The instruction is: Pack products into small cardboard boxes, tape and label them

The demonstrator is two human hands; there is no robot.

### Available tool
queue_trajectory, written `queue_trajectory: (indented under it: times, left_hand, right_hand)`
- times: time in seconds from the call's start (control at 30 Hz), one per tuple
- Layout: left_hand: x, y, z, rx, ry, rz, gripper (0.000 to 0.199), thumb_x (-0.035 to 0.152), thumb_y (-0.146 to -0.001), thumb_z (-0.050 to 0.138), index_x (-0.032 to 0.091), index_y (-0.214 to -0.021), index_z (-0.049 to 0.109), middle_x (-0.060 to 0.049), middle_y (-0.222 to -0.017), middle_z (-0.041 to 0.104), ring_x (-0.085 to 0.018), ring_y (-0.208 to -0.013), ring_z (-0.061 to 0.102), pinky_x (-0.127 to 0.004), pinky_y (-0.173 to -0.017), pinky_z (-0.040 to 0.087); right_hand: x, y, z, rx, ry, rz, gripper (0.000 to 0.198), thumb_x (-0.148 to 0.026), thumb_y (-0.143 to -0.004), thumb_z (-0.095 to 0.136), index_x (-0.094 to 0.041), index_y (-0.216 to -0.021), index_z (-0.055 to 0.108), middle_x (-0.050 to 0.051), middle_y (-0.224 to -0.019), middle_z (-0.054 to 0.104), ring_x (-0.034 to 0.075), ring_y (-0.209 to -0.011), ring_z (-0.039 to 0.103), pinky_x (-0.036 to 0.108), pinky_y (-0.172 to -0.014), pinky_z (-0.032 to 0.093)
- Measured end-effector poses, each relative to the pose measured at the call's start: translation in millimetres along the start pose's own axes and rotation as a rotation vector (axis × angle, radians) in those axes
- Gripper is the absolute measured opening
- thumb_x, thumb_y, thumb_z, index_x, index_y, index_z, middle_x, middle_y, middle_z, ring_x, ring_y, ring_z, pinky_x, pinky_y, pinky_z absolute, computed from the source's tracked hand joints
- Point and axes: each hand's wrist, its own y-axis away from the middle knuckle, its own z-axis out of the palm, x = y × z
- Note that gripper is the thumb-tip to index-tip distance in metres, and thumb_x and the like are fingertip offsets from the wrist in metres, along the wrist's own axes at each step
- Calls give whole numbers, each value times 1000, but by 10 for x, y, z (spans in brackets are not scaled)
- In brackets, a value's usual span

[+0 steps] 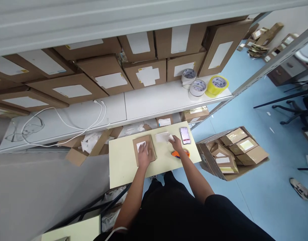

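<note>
A small cardboard parcel (136, 155) lies on the pale yellow table (121, 167), a white label (140, 144) on its top. My left hand (144, 154) rests flat over the parcel and label, fingers stretched out and slightly blurred. Right of it, my right hand (176, 143) is closed on a strip of white labels (162, 137), its curled end at the fingertips and the rest reaching left over the table. Below my right wrist sits an orange tape dispenser or cutter (176, 154), partly hidden by the forearm. Just beyond that hand lies a phone (185, 135).
A shelf (151, 102) ahead bears labelled cardboard boxes (148, 75), white tape rolls (197, 88), a yellow tape roll (216, 86) and a white cable (55, 112). On the floor at right stands a big carton (206, 164) of parcels. Another person's shoe (301, 188) shows far right.
</note>
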Motion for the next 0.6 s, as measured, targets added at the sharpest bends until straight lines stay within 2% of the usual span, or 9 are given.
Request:
queue_trajectory:
  times: [0.07,0.13,0.23,0.3,0.37,0.5,0.6]
  left_hand:
    - [390,-263,87,-90,52,152,57,28,-98,51,26,-155,52,-7,-165,45,-31,-160,26,-49,-133,19]
    - [732,-554,166,-180,82,248,54,30,-98,53,27,-152,57,-6,-161,52,-31,-158,30,-51,-132,23]
    - [1070,-899,232,-401,97,303,39,44,-91,66,28,-125,77,-7,-133,73,-32,-139,56,-47,-122,40]
    - [1178,-1014,241,-496,105,294,35,52,-83,73,26,-105,83,-8,-115,79,-32,-119,68,-43,-109,52]
    - [1226,-1045,231,-533,114,294,36,56,-81,73,24,-92,84,-7,-103,80,-30,-104,72,-40,-98,56]
    - [1278,-1000,193,-540,31,311,34,53,-86,66,24,-85,82,-5,-87,80,-27,-89,71,-37,-88,55]
    - [1323,-972,166,-527,-66,336,30,46,-89,63,23,-89,82,-7,-93,80,-26,-89,70,-35,-85,52]
  right_hand:
    - [-26,116,-128,-80,-138,-40,35,-49,-83,64,-22,-103,70,5,-95,74,26,-87,64,34,-78,51]
    - [-71,218,-250,-157,-257,-53,38,-53,-80,67,-21,-101,71,3,-93,73,25,-88,63,34,-81,52]
    - [-170,343,-411,-254,-405,-50,40,-54,-79,72,-23,-105,74,2,-99,75,25,-96,65,37,-90,52]
    - [-233,417,-499,-313,-475,-49,43,-52,-79,74,-24,-112,75,3,-107,76,26,-102,67,40,-96,52]
    - [-272,487,-564,-315,-521,-41,53,-51,-79,77,-26,-125,72,6,-119,76,28,-111,67,42,-102,51]
    - [-260,621,-621,-144,-578,-25,77,-55,-81,77,-33,-151,55,11,-148,63,29,-138,56,49,-115,44]
    - [-217,708,-630,-95,-565,-33,84,-58,-78,81,-36,-154,52,11,-155,57,31,-145,50,52,-116,43]
